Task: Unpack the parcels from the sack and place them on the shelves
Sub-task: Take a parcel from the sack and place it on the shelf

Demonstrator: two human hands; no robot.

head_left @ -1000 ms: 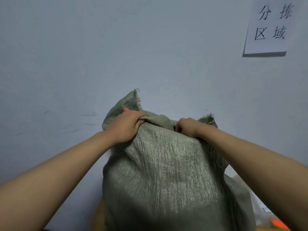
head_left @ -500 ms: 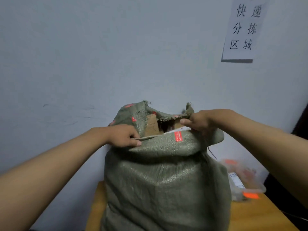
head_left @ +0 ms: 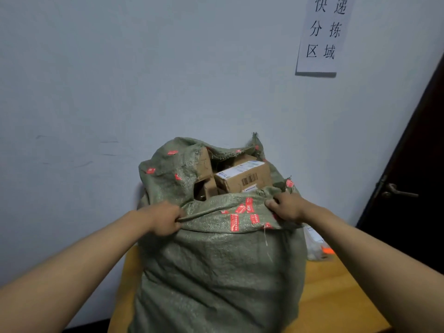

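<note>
A tall green woven sack with red printed marks stands on a wooden table against the wall. Its mouth is rolled down and open. Inside show several brown cardboard parcels; the largest parcel carries a white label and a barcode. My left hand grips the folded rim on the near left. My right hand grips the rim on the near right. Both arms reach forward from the bottom corners.
A clear plastic bag with an orange item lies on the table behind the sack's right side. A paper sign hangs on the pale wall. A dark door with a metal handle stands at the right edge.
Both hands have pulled the sack's rim down and apart. The closed top has opened wide, and the cardboard parcels inside have come into view.
</note>
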